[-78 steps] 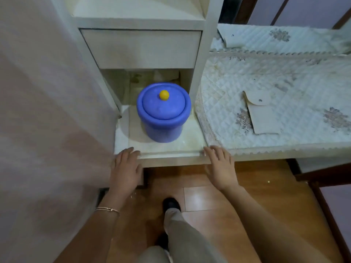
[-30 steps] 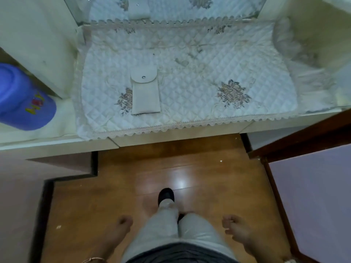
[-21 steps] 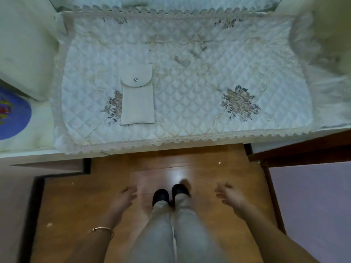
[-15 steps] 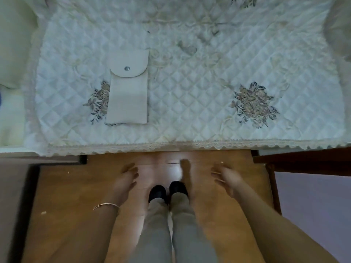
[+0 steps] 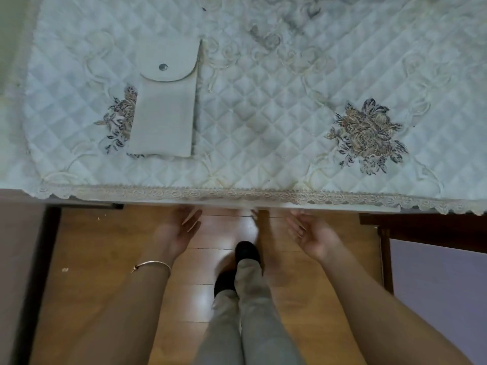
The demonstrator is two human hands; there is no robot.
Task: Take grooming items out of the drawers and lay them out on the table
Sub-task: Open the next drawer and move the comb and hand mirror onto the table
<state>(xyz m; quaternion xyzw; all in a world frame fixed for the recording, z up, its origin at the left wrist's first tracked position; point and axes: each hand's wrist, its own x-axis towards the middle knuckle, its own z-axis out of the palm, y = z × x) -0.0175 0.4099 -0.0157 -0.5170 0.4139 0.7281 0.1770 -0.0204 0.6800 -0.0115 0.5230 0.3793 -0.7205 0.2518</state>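
Now both hands reach empty for the near edge of the table point(image 5: 329, 206).
Left hand point(image 5: 179, 230) and right hand point(image 5: 308, 233) are spread, palms turned inward, fingertips just under the lace-trimmed cloth point(image 5: 263, 114), likely seeking a drawer front hidden beneath it. One white snap pouch point(image 5: 166, 106) lies flat on the cloth's left side, well apart from both hands.

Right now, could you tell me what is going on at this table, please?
A person stands at a table covered by a white quilted cloth with embroidered flowers. Both the left hand and the right hand reach out empty, fingers relaxed, just below the cloth's lace-trimmed front edge. One pale flat pouch with a snap-button flap lies on the cloth's left part. No drawer shows in this view.
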